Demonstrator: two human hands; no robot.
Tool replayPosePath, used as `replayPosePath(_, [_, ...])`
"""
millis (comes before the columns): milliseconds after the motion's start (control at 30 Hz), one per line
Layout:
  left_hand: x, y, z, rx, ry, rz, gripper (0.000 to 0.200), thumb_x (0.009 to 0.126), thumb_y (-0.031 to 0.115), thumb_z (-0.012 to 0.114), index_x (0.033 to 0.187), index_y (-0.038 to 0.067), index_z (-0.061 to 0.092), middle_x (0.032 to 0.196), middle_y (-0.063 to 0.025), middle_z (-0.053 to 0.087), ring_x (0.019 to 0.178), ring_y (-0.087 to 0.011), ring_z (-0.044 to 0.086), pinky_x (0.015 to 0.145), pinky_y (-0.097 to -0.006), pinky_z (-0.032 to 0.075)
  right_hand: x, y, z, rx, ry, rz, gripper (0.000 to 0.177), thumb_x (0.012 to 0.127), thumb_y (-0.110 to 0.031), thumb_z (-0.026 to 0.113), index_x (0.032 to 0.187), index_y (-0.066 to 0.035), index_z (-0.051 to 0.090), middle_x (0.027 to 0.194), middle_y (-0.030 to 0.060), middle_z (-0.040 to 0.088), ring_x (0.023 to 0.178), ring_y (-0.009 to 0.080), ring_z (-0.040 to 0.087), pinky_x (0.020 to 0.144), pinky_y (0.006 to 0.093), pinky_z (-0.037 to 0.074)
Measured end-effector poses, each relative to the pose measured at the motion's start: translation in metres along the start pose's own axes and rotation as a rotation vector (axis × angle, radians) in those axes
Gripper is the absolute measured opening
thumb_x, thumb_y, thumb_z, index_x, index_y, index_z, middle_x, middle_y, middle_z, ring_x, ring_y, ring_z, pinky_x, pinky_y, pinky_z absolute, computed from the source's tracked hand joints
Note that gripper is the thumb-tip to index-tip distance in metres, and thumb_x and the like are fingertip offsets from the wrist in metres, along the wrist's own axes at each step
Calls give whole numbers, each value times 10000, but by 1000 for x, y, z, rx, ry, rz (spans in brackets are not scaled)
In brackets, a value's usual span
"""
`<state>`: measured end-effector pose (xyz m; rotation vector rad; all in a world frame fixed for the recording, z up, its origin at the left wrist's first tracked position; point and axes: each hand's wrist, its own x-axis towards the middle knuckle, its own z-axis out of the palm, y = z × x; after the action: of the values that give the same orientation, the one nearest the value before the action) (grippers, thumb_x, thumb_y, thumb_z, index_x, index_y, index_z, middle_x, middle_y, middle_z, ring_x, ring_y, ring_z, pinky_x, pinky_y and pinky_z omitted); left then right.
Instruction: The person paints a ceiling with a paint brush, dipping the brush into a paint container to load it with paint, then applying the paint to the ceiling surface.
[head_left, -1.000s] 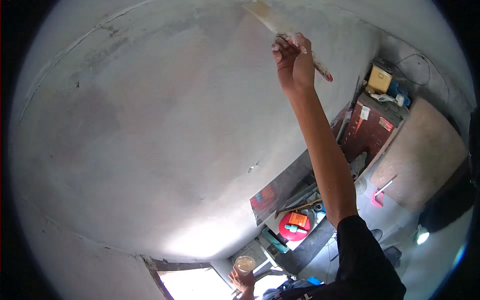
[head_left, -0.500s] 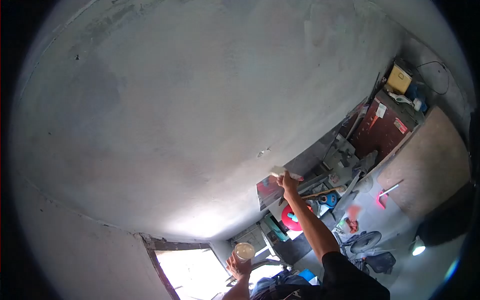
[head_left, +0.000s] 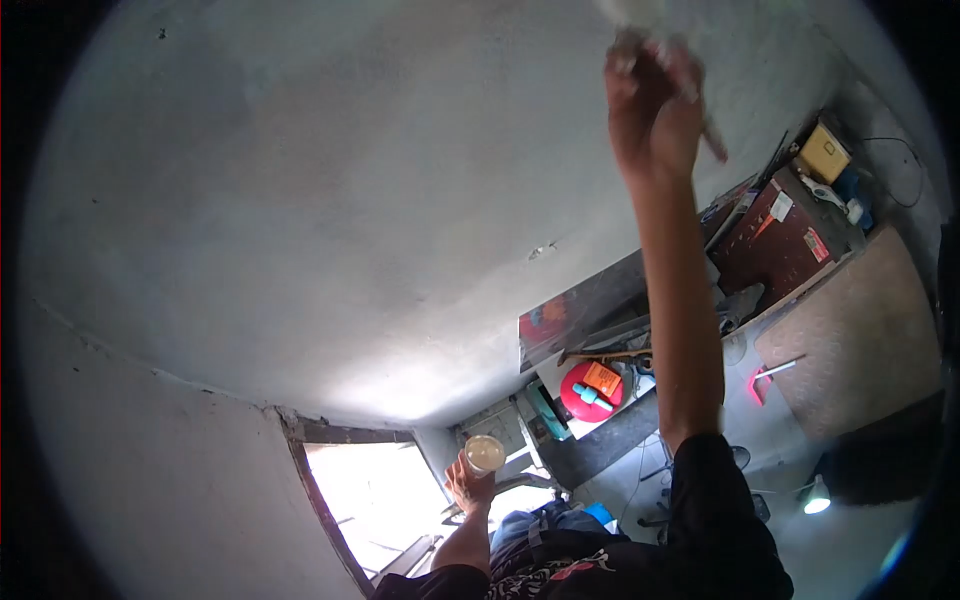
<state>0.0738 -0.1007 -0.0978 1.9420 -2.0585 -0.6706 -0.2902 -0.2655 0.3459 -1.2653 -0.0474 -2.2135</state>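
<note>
My left hand (head_left: 470,490) is wrapped round a clear cup (head_left: 485,456) with a pale, cream-white content, low in the view near the window. High up on the right, my right hand (head_left: 655,115) is raised at the end of a stretched arm, its fingers closed round a paintbrush (head_left: 630,12). The brush's white bristles point toward the top edge, blurred by motion; the tip of its handle sticks out below the hand. Behind the brush spreads a large grey-white plastered wall (head_left: 350,200), with a small chipped spot beneath my right hand.
A bright window (head_left: 375,500) lies at the lower left. Below the wall, a round red stool (head_left: 590,392) carries an orange box and a turquoise item. To the right are a dark red cabinet (head_left: 760,235), a brown board (head_left: 850,330), a pink-and-white tool (head_left: 765,382) and a lit lamp (head_left: 817,495).
My right hand has swung up and away from the wall's lower edge to near the top of the view, brush still held. My left hand keeps the cup, slightly higher in view.
</note>
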Motion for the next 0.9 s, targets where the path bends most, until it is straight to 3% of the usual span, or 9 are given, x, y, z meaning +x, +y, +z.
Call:
replayPosePath(133, [2,-3,6,-19,6,-2,621,648,313,713,1196,148,472,1041,-76,563,1071,-280,462,886,-461,349,7,28,-14,-27,67,30,187,923,-215,473,858,-48,526,756,84,550,663,161,499,614,247,415])
replayPosePath(200, [-1,1,2,-1,3,-10,610,648,305,710,1189,143,480,1039,-74,566,1069,-277,465,887,-458,353,-51,63,-50,-163,311,217,233,942,-283,467,914,-56,510,730,69,521,636,156,483,588,251,393])
replayPosePath(333, [3,2,1,-11,24,15,612,644,295,707,1190,139,479,1054,-76,568,1074,-277,466,888,-460,357,-194,97,-119,-298,645,366,282,952,-340,458,987,-62,491,698,41,473,603,140,465,570,271,369])
replayPosePath(433, [2,-2,2,-3,-5,-7,612,648,272,703,1199,135,474,1089,-80,562,1078,-288,471,892,-467,358,-287,102,-162,-352,764,448,272,950,-324,468,967,-56,515,704,44,500,609,135,472,569,259,377])
replayPosePath(500, [3,-3,1,-23,-11,5,609,651,264,701,1200,134,473,1091,-83,561,1079,-291,470,891,-467,360,-330,97,-190,-373,898,635,276,945,-312,478,907,-44,532,716,55,541,614,134,497,572,247,403])
replayPosePath(667, [3,-8,7,-65,-7,42,593,663,240,694,1200,124,471,1105,-101,556,1085,-309,465,900,-468,367,-412,78,-182,-439,1031,829,316,934,-322,486,849,-24,545,716,77,585,600,140,546,561,250,437])
replayPosePath(733, [4,-14,12,-95,-18,65,598,663,244,693,1204,122,468,1110,-108,553,1091,-320,459,912,-474,364,-441,61,-146,-346,1230,856,320,927,-319,494,802,-30,547,692,77,579,596,139,545,552,251,429])
replayPosePath(800, [7,-12,12,-93,-68,93,604,662,245,694,1206,117,466,1113,-119,548,1095,-331,453,913,-485,364,-490,36,-117,-268,1268,741,320,923,-314,500,764,-37,527,655,69,549,580,149,526,542,244,414])
replayPosePath(900, [3,-9,7,-95,-55,49,636,664,245,695,1233,119,440,1126,-123,541,1108,-343,444,910,-501,366,-563,-6,-65,-310,1512,637,308,917,-312,507,775,-38,516,644,61,532,552,145,501,514,245,406])
